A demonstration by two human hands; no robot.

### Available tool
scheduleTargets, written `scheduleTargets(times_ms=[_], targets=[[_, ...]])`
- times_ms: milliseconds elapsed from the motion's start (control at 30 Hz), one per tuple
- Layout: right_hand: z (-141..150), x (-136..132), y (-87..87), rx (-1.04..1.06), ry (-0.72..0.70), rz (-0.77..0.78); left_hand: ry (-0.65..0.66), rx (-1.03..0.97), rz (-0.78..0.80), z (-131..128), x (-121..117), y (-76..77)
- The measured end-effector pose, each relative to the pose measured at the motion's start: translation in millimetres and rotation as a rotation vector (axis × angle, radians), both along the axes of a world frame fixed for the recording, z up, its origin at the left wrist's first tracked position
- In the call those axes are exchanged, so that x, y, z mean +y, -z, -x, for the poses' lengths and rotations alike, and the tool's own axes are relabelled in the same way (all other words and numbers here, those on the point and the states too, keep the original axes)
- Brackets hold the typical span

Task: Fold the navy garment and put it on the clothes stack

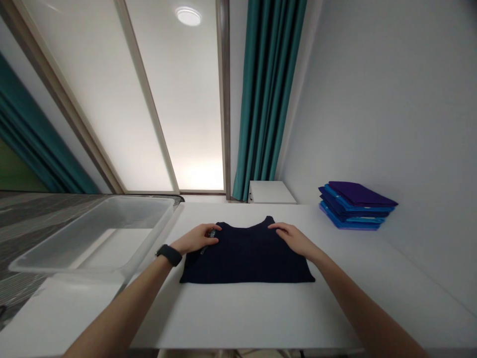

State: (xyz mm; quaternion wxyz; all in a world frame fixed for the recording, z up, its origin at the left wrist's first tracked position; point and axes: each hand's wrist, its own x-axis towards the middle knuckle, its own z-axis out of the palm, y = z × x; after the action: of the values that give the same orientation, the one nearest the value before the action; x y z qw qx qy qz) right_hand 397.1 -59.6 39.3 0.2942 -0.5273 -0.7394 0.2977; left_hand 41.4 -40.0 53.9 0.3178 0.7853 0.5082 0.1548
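Dark garment (248,258): I see it laid flat in the middle of the white table (242,315), its scooped edge on the far side and its long straight edge on the near side.
Left hand (196,237): at the garment's far left corner, touching it; thumb and forefinger stand apart, with a small pale-patterned patch (212,232) showing between them.
Black wristband (169,254): around the left wrist.
Right hand (296,240): at the far right corner, fingertips on the cloth; I can't tell whether they pinch it.
Folded stack (357,206): blue and purple pieces, far right on the table, beside the pale wall (391,99).
Clear bin (137,211): to the left, well apart from the garment.
White box (272,193): beyond the table's far edge.
Teal curtain (270,99): hanging behind that box, right of the frosted panels (182,109).
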Motion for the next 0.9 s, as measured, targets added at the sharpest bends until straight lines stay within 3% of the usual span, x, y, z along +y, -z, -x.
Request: scheduleTargets(times_ms=[133,233,400,533,633,767,900], targets=[[-4.0,-18.5,-9.5,0.054,0.040,0.110,-0.016,0.028,-0.005,-0.7,-15.2,-12.8],[-9.5,-36.2,-11.7,-0.026,0.008,0.120,0.003,0.044,-0.051,0.4,-32.2,-20.2],[-16.9,-65.5,-11.8,-0.188,-0.001,-0.016,0.031,0.146,-0.324,4.0,-61.4,-22.3],[-22.2,-86.2,-9.5,-0.136,0.021,-0.129,-0.013,0.105,-0.477,11.6,-82.7,-19.2],[-23.7,-96.3,-4.7,-0.013,0.031,-0.131,-0.038,-0.067,-0.371,15.1,-92.6,-14.9],[-16.0,-87.6,8.7,0.108,0.107,0.081,-0.166,-0.227,-0.088,9.3,-86.4,-0.5],[-0.6,-58.8,24.4,0.099,0.246,0.046,-0.289,-0.222,-0.139,-3.6,-63.3,18.2]])
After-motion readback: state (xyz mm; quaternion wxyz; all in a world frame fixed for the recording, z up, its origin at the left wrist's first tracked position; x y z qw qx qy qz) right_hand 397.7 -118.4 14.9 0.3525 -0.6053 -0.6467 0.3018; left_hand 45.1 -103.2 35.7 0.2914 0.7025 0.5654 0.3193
